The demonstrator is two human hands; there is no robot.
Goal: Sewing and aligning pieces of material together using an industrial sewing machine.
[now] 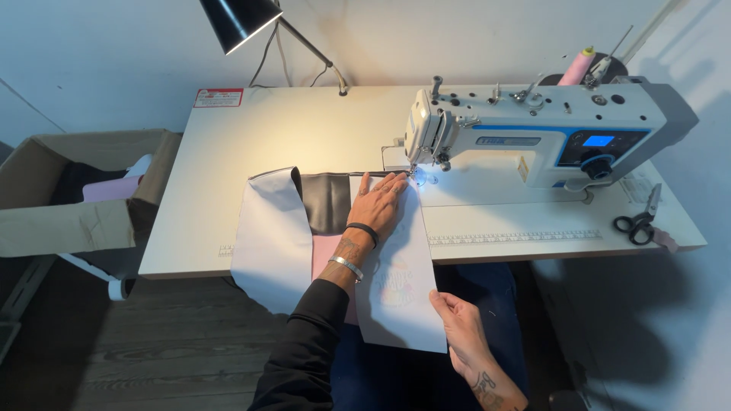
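White sewing table (228,152), left hand (378,205) fingers spread flat on white fabric panel (403,289), right hand (461,327) fingers pinching its near edge.

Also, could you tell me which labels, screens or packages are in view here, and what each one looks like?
Sticker label: far left corner of the table, rectangular, red and white.
Screen: sewing machine's right-hand panel, small rectangle, glowing blue.
Cardboard box: left of the table, open, brown.
Nameplate: machine's front, narrow grey strip.

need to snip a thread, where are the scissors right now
In the head view, the black-handled scissors lie at the far right edge of the sewing table, just right of the white sewing machine, away from both hands.
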